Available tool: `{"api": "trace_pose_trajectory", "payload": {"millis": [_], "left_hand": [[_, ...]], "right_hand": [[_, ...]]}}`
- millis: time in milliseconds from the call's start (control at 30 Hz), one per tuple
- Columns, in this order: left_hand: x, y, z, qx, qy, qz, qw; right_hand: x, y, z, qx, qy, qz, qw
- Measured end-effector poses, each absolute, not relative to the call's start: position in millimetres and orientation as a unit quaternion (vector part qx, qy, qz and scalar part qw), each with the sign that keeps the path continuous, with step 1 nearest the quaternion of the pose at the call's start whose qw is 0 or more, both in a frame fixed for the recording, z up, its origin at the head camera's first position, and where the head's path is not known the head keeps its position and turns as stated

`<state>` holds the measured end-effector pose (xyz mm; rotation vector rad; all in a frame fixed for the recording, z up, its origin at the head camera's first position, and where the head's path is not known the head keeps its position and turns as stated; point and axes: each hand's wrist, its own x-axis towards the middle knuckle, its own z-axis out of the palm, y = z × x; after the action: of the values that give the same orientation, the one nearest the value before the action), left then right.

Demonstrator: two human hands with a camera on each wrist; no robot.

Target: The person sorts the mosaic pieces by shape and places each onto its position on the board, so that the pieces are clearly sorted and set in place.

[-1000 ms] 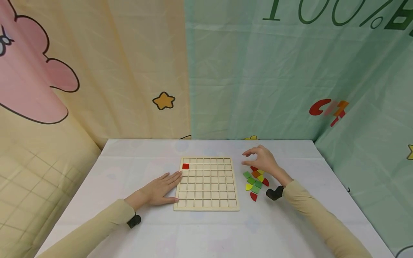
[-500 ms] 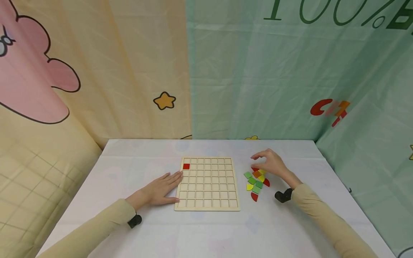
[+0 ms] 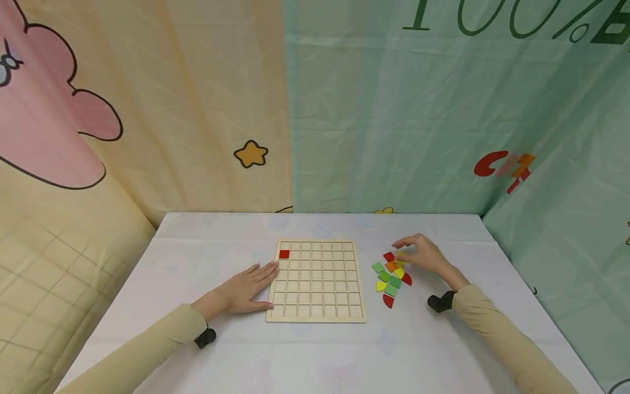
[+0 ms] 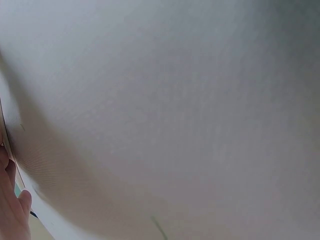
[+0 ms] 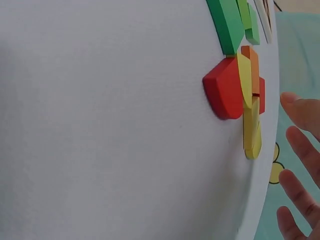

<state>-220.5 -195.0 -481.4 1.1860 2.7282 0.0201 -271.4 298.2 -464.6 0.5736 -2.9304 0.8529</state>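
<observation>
A light wooden board [image 3: 316,298] with a grid of square cells lies on the table. One red square tile [image 3: 284,254] sits in a cell near its upper left corner. My left hand [image 3: 248,290] rests on the board's left edge with straight fingers. To the board's right, my right hand [image 3: 424,254] hovers at the top of a loose group of small tiles, thumb and fingers apart and nothing visible between them. Nearest to it are a yellow piece [image 5: 252,132] and a red square tile [image 3: 389,256]. A red rounded tile [image 5: 223,90] lies beside the yellow ones.
Several green tiles [image 3: 391,289], an orange tile [image 3: 391,266] and a red quarter-round tile [image 3: 388,301] lie in the same group. The white-covered table [image 3: 315,355] has printed curtains [image 3: 344,109] behind it and at both sides.
My right hand has moved right and slightly toward me, from the group's upper left to above the yellow pieces, uncovering the red square tile. My left hand stays on the board.
</observation>
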Motion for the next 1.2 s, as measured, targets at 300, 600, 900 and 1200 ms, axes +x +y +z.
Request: {"api": "trace_pose_trajectory", "payload": {"millis": [300, 600, 900, 1200], "left_hand": [[-220.6, -194.7, -482.0, 0.393, 0.916, 0.005, 0.083], [-220.5, -195.0, -480.9, 0.392, 0.916, 0.004, 0.085], [-219.7, -195.4, -479.9, 0.397, 0.914, 0.007, 0.082], [-219.2, -194.6, -480.3, 0.395, 0.915, 0.011, 0.084]], "right_hand": [[-269.5, 314.2, -473.6, 0.135, -0.949, 0.285, 0.008], [-267.4, 322.0, -477.9, 0.107, -0.950, 0.293, 0.002], [-267.5, 319.1, -480.7, 0.115, -0.946, 0.303, 0.007], [-274.7, 310.9, -483.5, 0.153, -0.938, 0.311, 0.007]]}}
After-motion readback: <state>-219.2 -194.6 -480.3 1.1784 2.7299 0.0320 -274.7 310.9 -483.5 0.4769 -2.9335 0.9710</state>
